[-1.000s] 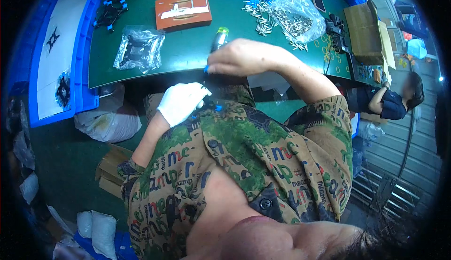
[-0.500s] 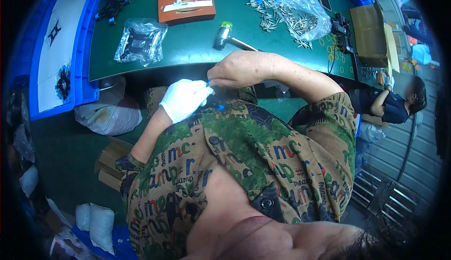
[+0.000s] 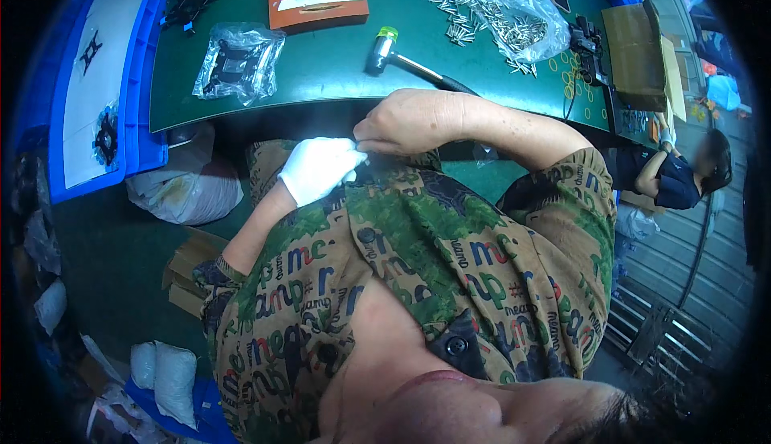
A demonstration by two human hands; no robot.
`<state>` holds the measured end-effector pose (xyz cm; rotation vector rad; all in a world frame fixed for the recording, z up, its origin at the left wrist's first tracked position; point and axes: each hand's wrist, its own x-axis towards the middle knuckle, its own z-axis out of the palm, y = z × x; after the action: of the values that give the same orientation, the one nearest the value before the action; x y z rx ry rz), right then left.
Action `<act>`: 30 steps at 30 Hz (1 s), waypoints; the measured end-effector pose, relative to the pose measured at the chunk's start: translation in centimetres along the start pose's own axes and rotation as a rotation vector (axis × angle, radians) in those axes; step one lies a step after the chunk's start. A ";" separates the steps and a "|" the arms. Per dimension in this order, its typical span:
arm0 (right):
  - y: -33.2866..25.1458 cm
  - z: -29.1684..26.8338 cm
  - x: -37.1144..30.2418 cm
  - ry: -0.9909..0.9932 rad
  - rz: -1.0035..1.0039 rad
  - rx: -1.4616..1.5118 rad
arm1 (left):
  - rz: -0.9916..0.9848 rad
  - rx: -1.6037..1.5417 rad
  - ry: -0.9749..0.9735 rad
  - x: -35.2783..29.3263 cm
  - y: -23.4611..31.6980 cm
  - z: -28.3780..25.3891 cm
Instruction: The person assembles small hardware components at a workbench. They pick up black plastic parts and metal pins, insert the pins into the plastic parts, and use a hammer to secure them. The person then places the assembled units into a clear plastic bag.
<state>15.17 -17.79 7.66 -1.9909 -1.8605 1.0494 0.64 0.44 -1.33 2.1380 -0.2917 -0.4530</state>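
White-gloved left hand (image 3: 317,171), curled, is held against the bare right hand (image 3: 411,121), fingers folded; any item between the fingertips is hidden, grip untellable. Beyond, on a green table (image 3: 321,71), are laid: one hammer (image 3: 382,54); leftward, one bagged black part (image 3: 235,65).

Camouflage shirt (image 3: 401,239) in tan, green and near-black, I see, scattered with dark and red lettering. Round dark buttons (image 3: 367,236) mark the front; sleeves (image 3: 574,173) end near the elbows. A plain white glove (image 3: 309,183) covers the left hand (image 3: 317,169); the right hand (image 3: 408,123) is bare.
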 end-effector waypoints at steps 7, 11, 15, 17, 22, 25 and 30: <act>0.1 -0.2 0.4 -0.040 0.031 0.009 | -0.240 -0.427 -0.006 -0.3 0.4 0.0; 1.8 0.0 0.8 -0.091 0.024 0.250 | -0.200 -0.396 0.023 -0.1 1.1 -0.4; 0.3 0.4 0.4 -0.033 0.091 0.036 | -0.225 -0.379 -0.003 -0.2 -0.4 0.4; 2.6 0.7 0.8 -0.099 0.084 0.352 | -0.252 -0.495 -0.019 -0.1 0.3 0.1; 3.4 1.5 1.4 -0.250 0.233 0.695 | -0.200 -0.679 -0.103 -0.6 0.6 -1.6; 1.9 1.1 0.4 0.071 0.107 0.445 | -0.157 -0.760 -0.083 -1.8 0.8 -3.5; 2.8 -0.4 -3.4 0.829 0.264 0.005 | -0.034 -0.561 0.307 -2.1 1.7 -10.2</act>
<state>17.80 -21.39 7.43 -2.2149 -1.1683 0.1786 2.97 7.80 5.84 1.6293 0.0474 -0.1869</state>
